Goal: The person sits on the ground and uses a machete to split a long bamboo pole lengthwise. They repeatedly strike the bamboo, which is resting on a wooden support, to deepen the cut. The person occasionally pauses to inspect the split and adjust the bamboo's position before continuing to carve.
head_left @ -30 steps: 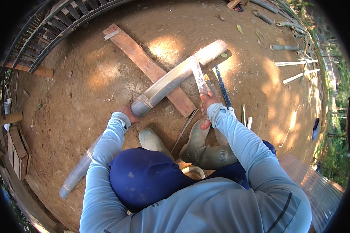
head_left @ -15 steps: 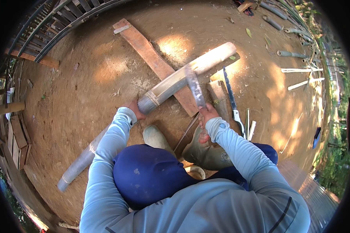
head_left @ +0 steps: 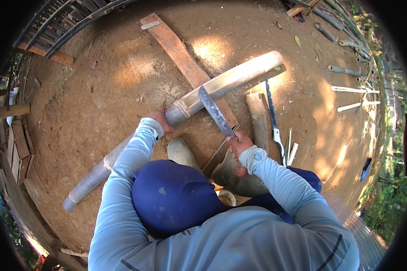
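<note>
A long pale bamboo pole lies diagonally on bare brown dirt ground, running from lower left to upper right across a reddish plank. The left hand grips the pole; the right hand is closed around a machete with its blade over the pole. A saw lies nearby.

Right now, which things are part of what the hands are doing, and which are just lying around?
In use:
left hand steadying the long bamboo pole
right hand gripping the machete, blade across the pole
wooden plank under the pole

Lying about:
hand saw on the dirt
short bamboo piece
split bamboo strips
bamboo offcuts
</note>
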`<state>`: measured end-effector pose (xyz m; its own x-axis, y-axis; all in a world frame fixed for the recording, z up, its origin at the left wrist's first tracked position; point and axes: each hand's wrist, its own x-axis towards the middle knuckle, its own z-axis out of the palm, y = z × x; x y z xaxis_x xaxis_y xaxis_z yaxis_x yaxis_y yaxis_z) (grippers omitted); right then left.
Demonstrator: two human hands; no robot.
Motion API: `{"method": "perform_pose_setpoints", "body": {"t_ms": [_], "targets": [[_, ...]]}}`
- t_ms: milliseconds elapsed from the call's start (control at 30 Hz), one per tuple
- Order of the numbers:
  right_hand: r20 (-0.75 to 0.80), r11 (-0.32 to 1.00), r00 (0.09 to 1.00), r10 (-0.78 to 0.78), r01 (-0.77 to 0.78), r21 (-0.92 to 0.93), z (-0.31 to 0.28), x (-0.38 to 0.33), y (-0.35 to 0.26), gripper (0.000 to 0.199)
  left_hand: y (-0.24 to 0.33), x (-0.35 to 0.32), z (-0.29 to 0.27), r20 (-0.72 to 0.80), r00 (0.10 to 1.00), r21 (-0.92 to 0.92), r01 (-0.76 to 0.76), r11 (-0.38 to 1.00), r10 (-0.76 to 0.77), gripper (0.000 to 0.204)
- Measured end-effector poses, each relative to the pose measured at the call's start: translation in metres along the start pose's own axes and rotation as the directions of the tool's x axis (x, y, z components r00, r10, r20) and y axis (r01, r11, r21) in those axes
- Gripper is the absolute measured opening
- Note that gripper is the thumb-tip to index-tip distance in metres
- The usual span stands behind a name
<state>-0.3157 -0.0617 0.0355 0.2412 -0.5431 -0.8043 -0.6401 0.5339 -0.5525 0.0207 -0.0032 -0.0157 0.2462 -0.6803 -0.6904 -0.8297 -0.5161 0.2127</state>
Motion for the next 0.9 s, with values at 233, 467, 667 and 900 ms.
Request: {"method": "perform_pose_setpoints", "body": {"t_ms": [233,467,667,900], "targets": [[0.025,0.999,1.0,0.007,-0.006,-0.04,0.009,-0.006,-0.007,0.029,-0.003,0.002,-0.001,0.023,1.0,0.007,-0.003,1.0,0.003,0.091],[0.11,0.984,0.994,-0.014,0.033,-0.175,0.012,-0.015,0.003,0.032,0.002,-0.005,-0.008,0.015,1.0,-0.002,-0.012,1.0,0.012,0.087],[-0.065,0.999,0.998,0.002,0.001,0.035,0.019,-0.004,0.008,0.035,-0.001,-0.002,-0.003,0.008,0.999,0.014,-0.044,0.999,0.044,0.084],[0.049,0.999,0.999,0.02,-0.018,-0.039,0.02,-0.01,0.007,0.033,0.003,-0.005,-0.009,0.028,0.999,0.007,-0.02,1.0,0.02,0.084]]}}
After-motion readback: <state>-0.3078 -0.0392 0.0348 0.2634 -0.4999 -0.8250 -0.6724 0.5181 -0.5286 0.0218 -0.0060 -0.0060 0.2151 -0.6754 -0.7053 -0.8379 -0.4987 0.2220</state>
